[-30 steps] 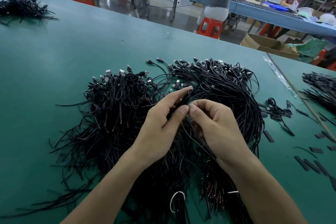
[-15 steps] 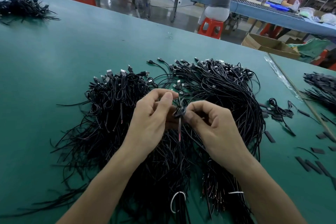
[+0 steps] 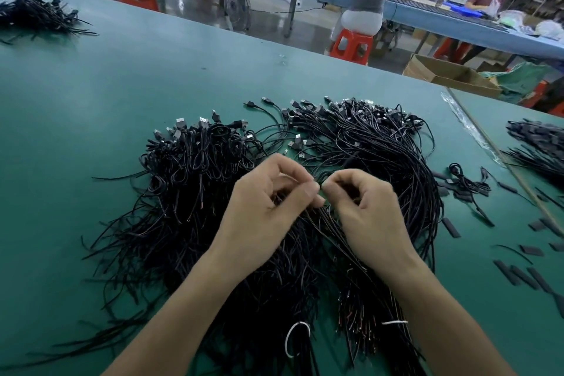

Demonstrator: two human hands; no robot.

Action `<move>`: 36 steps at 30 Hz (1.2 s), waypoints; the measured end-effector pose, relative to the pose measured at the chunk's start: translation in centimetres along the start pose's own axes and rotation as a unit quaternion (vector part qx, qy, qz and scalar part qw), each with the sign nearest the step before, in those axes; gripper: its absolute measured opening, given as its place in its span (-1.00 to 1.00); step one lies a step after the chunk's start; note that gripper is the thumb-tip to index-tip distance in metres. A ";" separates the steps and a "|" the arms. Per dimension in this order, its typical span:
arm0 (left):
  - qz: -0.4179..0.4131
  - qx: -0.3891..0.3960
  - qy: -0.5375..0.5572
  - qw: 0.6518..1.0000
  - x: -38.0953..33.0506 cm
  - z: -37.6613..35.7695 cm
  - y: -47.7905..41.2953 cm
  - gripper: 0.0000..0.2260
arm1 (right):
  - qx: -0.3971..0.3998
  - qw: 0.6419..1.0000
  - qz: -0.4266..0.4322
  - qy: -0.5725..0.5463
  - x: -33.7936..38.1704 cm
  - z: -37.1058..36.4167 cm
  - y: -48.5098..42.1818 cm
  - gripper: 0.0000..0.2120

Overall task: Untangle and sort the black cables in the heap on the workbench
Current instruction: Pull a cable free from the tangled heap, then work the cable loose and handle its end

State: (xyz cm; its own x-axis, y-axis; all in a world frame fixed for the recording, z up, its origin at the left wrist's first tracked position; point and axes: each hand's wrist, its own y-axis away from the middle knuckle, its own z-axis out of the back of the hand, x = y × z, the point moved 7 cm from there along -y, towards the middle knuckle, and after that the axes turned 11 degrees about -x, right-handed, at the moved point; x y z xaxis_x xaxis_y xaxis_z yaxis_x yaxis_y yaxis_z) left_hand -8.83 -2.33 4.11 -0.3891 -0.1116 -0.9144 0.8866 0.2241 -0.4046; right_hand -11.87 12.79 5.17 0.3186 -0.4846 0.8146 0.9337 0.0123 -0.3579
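A big heap of black cables [image 3: 195, 192] with USB plugs at the far ends covers the middle of the green workbench [image 3: 91, 94]. Both my hands hover over its centre, fingertips almost meeting. My left hand [image 3: 268, 204] has its fingers curled and pinches thin black cable strands that trail down toward me. My right hand [image 3: 366, 210] is curled too, pinching the same strands [image 3: 323, 220] from the right. What lies inside the palms is hidden.
A small cable pile [image 3: 36, 17] lies far left, another bundle [image 3: 540, 149] at the right edge. Short black sleeve pieces [image 3: 518, 275] and a loose coiled cable [image 3: 467, 183] are scattered right. White ties [image 3: 294, 342] lie near me. A cardboard box [image 3: 448, 73], red stools and seated people are beyond the bench.
The left hand's fingers went from stretched over a black plug to curled. The small dark piece held between the hands is no longer visible; both hands now pinch thin strands.
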 end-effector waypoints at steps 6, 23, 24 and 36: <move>-0.009 0.040 -0.101 0.994 1.0 -1.5 0.8 -0.86 | -0.065 0.997 0.011 -0.050 0.9 0.6 0.1 -0.92; 0.097 0.100 0.086 0.987 0.7 -1.2 0.2 -0.71 | 0.018 0.999 0.036 0.021 0.6 -1.1 0.9 -0.80; 0.080 0.080 0.028 0.993 0.9 -1.0 0.1 -0.83 | 0.007 0.999 0.031 0.017 0.4 -0.8 0.7 -0.85; 0.005 0.028 -0.119 0.992 0.7 -1.3 0.6 -0.82 | -0.092 0.993 0.037 -0.069 1.3 0.6 0.5 -0.93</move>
State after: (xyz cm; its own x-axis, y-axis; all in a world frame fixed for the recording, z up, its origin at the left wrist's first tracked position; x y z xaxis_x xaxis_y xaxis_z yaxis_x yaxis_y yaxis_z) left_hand -8.88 -1.04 3.20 -0.3154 -0.3366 -0.8873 0.9054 0.1732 -0.3876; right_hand -10.90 12.65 6.31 0.4156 -0.3641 0.8335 0.8655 -0.1233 -0.4854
